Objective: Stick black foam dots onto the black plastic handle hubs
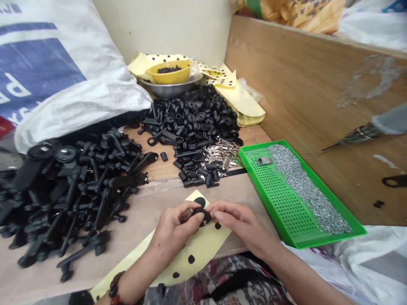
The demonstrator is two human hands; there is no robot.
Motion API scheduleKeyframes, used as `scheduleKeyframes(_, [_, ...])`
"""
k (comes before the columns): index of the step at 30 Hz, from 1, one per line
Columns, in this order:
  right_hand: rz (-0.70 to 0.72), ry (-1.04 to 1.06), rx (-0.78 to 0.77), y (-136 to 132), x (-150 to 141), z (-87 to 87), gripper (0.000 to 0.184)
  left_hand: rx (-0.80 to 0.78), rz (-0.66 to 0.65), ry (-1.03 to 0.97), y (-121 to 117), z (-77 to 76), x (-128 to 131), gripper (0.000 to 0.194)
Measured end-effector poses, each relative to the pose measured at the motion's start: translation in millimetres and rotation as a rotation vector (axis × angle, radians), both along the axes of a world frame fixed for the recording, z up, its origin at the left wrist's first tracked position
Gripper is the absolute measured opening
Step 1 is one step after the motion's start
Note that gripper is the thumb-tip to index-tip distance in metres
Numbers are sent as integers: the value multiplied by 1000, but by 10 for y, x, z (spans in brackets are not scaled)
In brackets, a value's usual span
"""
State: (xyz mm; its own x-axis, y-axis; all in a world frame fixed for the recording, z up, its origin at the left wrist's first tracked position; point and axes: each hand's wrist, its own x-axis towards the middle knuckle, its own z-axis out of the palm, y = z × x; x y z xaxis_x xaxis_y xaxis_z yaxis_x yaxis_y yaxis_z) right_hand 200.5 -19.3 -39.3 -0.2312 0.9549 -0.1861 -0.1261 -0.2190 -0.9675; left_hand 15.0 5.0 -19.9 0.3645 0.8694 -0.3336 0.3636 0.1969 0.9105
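Small round black plastic part [203,216]: held above the upper end of a pale yellow paper sheet bearing black dots [178,258], near the front edge of the work surface. Left hand [171,226]: closed on the part, thumb laid across its near face, index finger curled over the far side; the part projects to the right of the thumb tip. A small bright metallic spot shows on the part, just right of that thumb.

Right hand [240,218]: thumb and fingers drawn together at the part's right edge, tips close against it. Cannot tell whether they grip the part or something small. A larger black disc [200,201] lies on the sheet just beyond the left fingertips.

Surroundings: green perforated plastic tray [270,182] to the right, with tiny silvery metal pieces [305,190] along its right side. Heap of black plastic arm-like parts [73,182] at left, well apart from the hands. Ahead, shiny metal clips [222,154] beside short black cylinders [190,182].
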Motion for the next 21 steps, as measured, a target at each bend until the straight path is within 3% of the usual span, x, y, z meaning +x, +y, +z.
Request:
scheduleKeyframes(6, [-74,362,-226,-41,-89,-41,24,-47,183,-136,-57,-3,-34,32])
scheduleKeyframes(10, [-71,321,-200,-15,-160,-18,31,-18,232,-144,-99,39,-57,30])
scheduleKeyframes(14, [46,-131,236,-36,-243,42,26,21,243,-104,-187,114,-58,28])
scheduleKeyframes(18, [148,-429,750,-133,-378,65,33,-131,317,-132,-365,188,-98,33])
scheduleKeyframes(21, [336,-542,902,-194,-470,81,36,-173,343,-36,-589,193,-351,32])
